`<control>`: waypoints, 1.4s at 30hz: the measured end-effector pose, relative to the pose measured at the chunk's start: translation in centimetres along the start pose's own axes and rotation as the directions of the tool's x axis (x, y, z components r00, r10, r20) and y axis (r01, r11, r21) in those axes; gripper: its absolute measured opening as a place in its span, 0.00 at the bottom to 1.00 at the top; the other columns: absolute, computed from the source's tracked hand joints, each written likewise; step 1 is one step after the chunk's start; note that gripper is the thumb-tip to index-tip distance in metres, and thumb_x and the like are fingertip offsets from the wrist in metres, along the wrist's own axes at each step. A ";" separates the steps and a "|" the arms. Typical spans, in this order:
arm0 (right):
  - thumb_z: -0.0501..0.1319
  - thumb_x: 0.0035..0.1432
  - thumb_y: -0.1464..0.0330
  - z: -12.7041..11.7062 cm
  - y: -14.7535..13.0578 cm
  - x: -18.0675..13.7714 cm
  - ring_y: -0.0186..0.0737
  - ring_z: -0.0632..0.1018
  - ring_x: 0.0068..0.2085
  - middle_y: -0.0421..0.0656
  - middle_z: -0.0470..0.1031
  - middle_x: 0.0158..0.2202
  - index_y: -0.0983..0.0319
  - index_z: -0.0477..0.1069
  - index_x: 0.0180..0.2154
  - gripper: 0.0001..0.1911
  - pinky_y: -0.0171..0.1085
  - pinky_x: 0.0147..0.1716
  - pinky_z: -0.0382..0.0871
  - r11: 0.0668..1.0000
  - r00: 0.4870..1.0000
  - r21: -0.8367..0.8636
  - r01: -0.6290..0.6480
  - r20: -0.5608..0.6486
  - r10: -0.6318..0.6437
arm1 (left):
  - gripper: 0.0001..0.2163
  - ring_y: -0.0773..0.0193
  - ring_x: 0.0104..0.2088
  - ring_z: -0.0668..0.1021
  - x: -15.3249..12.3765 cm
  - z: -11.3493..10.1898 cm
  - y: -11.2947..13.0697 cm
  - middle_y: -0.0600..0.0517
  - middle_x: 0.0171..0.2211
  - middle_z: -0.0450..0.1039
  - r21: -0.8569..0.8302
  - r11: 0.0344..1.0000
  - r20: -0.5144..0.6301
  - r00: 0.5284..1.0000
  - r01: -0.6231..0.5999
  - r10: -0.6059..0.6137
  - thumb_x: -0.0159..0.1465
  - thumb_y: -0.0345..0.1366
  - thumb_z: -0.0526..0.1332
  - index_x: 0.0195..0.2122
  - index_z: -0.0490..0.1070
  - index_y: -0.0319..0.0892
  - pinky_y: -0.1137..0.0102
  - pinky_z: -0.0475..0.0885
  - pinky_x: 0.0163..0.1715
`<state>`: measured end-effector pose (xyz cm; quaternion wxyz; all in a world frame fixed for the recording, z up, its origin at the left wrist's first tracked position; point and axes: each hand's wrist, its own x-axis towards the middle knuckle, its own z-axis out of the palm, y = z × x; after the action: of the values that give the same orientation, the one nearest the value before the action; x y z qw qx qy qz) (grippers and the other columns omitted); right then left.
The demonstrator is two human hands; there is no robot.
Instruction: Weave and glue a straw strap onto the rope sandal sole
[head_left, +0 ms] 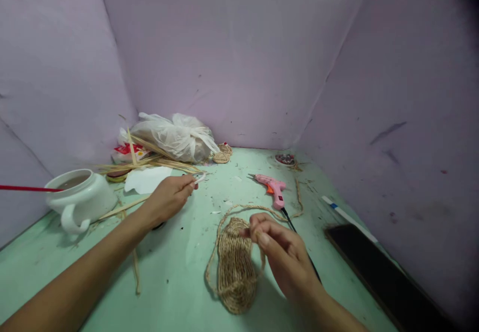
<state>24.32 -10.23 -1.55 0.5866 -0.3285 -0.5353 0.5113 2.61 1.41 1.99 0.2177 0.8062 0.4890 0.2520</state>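
Note:
My left hand (174, 195) reaches out over the table, its fingers closed on a thin white looped thing (201, 177) whose kind I cannot make out. Nearer to me, my right hand (282, 252) pinches a braided straw cord (212, 257) just above a sole-shaped woven piece (235, 262). The cord loops around this coiled piece and trails across the table to the right. Behind my right hand lies a pink glue gun (275, 187), its nozzle pointing left and its black cable running toward me.
At left stands a white pot (84, 197) of brownish liquid with a red stick in it. Straw strips (160, 161), white paper (145, 180) and a tied plastic bag (175, 137) lie behind. A small woven piece (222, 153) is farther back; a dark flat slab (374, 267) lies right.

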 end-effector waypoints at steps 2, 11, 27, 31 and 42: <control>0.60 0.53 0.64 -0.1 0.6 0.4 0.39 0.69 0.35 0.43 0.64 0.32 0.62 0.71 0.26 0.09 0.40 0.39 0.65 0.993 0.994 0.060 -0.102 -0.035 0.105 | 0.11 0.66 0.23 0.63 0.7 -0.2 -1.6 0.54 0.19 0.62 0.084 0.996 0.051 0.998 0.016 -0.020 0.57 0.38 0.50 0.22 0.65 0.39 0.71 0.57 0.26; 0.56 0.56 0.64 0.0 0.2 0.3 0.42 0.65 0.45 0.45 0.64 0.38 0.61 0.70 0.26 0.10 0.37 0.42 0.60 0.966 0.999 -0.260 0.002 -0.032 -0.011 | 0.12 0.67 0.24 0.66 -1.8 0.1 3.1 0.54 0.20 0.65 0.060 0.987 0.262 0.956 -0.149 0.129 0.59 0.34 0.49 0.23 0.67 0.39 0.73 0.59 0.26; 0.57 0.56 0.71 0.6 -0.5 0.3 0.37 0.71 0.35 0.43 0.68 0.32 0.61 0.71 0.28 0.06 0.34 0.35 0.64 0.924 0.993 -0.366 0.116 0.038 -0.110 | 0.08 0.68 0.22 0.61 -4.7 2.1 7.3 0.56 0.18 0.57 0.151 0.916 0.306 0.899 -0.371 0.314 0.57 0.27 0.48 0.21 0.55 0.41 0.71 0.57 0.30; 0.57 0.55 0.70 0.8 -0.8 0.1 0.37 0.70 0.33 0.43 0.67 0.30 0.62 0.71 0.26 0.07 0.33 0.32 0.64 0.956 0.994 -0.275 0.098 0.074 -0.081 | 0.09 0.69 0.23 0.62 -4.7 2.6 7.6 0.57 0.20 0.59 -0.053 0.977 0.300 0.930 -0.206 0.213 0.60 0.30 0.47 0.23 0.58 0.41 0.73 0.56 0.25; 0.65 0.48 0.63 0.2 0.4 0.4 0.37 0.70 0.32 0.43 0.67 0.30 0.64 0.75 0.24 0.09 0.35 0.33 0.64 0.957 0.969 0.178 -0.229 -0.056 0.242 | 0.10 0.61 0.26 0.70 0.3 -0.5 0.0 0.50 0.23 0.68 0.411 0.911 -0.015 0.999 -0.022 0.031 0.57 0.34 0.51 0.25 0.69 0.40 0.68 0.62 0.29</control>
<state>23.99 -9.79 -1.81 0.5676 -0.3580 -0.4237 0.6084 2.38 1.72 2.45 0.0350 0.8379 0.5222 0.1552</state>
